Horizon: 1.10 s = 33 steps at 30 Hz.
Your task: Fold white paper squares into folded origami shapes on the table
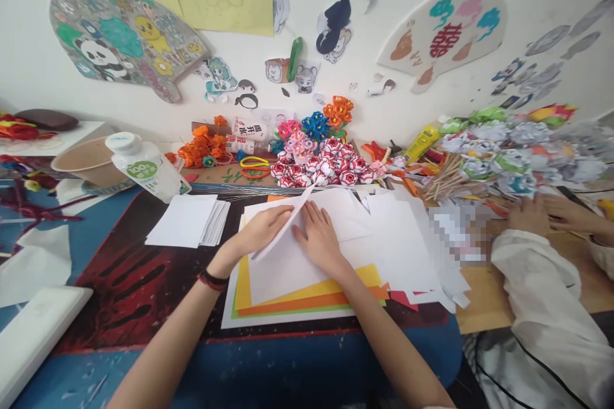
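My left hand (pixel 261 228) is closed on a raised flap of white paper (pixel 284 233), its fingers partly behind the paper. The flap stands tilted up between my two hands. My right hand (pixel 319 238) lies flat on the white sheets just right of the flap, with its fingers stretched out and the thumb apart. Beneath are a yellow sheet (pixel 369 275), an orange sheet (pixel 311 302) and a thin green edge of another sheet. To the left sits a stack of white paper squares (pixel 185 220).
Red-and-white flowers (pixel 330 163) line the back. A white bottle (pixel 146 166) leans beside a paper bowl (pixel 79 160). Loose white paper (pixel 403 243) spreads to the right, near another person's white sleeve (pixel 532 275) and hands. A white box-like object (pixel 43 332) lies front left.
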### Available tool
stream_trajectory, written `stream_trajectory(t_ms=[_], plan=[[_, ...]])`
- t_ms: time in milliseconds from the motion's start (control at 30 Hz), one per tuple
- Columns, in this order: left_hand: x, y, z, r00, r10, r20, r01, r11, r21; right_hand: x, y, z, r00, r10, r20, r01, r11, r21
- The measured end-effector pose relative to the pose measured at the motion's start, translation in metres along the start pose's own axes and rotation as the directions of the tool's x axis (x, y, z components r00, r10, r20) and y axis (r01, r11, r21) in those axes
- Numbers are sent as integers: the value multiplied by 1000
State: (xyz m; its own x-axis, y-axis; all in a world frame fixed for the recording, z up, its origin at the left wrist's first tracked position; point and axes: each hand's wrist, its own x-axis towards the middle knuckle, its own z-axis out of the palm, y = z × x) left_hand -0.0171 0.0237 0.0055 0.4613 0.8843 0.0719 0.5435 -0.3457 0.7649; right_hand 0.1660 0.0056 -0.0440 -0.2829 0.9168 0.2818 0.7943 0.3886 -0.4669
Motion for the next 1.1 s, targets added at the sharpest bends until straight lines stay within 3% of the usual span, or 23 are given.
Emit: stream_trajectory(t_ms=[67, 133, 200, 267, 300, 367, 433, 533, 700, 933, 1100], plan=[[-6, 1, 18, 999, 37, 4, -37, 979, 201, 1, 8, -3, 996, 60, -71, -47, 984, 171], [-13, 0, 35, 999, 42, -15, -33, 922, 386, 2, 17, -11, 964, 202, -171, -126, 919, 374], [-19, -1, 48, 998, 60, -36, -33, 856, 516, 2, 23, -23, 887, 344, -308, -168, 862, 479], [-22, -4, 56, 995, 83, -56, -33, 806, 591, 3, 21, -34, 817, 328, -474, -134, 908, 398], [-22, -5, 59, 994, 93, -65, -35, 791, 611, 4, 16, -38, 853, 229, -468, -78, 944, 320], [-21, -7, 61, 990, 114, -79, -39, 778, 627, 10, 5, -39, 973, -81, -218, 127, 971, 204], [-21, -7, 62, 987, 133, -91, -48, 781, 622, 17, -5, -31, 975, -223, 14, 217, 959, 182], [-22, -5, 63, 984, 130, -123, -27, 787, 616, 26, -9, -15, 974, -187, 128, 159, 967, 201], [-42, 2, 63, 973, 124, -193, 25, 779, 626, 27, 2, -2, 976, -190, 104, 173, 973, 153], [-117, 12, 53, 957, 12, -289, 162, 806, 570, 27, 9, 4, 992, -110, 58, 109, 994, 8], [-155, 25, 42, 967, -15, -256, 169, 787, 593, 28, 9, 5, 992, -101, 70, 105, 992, -64]])
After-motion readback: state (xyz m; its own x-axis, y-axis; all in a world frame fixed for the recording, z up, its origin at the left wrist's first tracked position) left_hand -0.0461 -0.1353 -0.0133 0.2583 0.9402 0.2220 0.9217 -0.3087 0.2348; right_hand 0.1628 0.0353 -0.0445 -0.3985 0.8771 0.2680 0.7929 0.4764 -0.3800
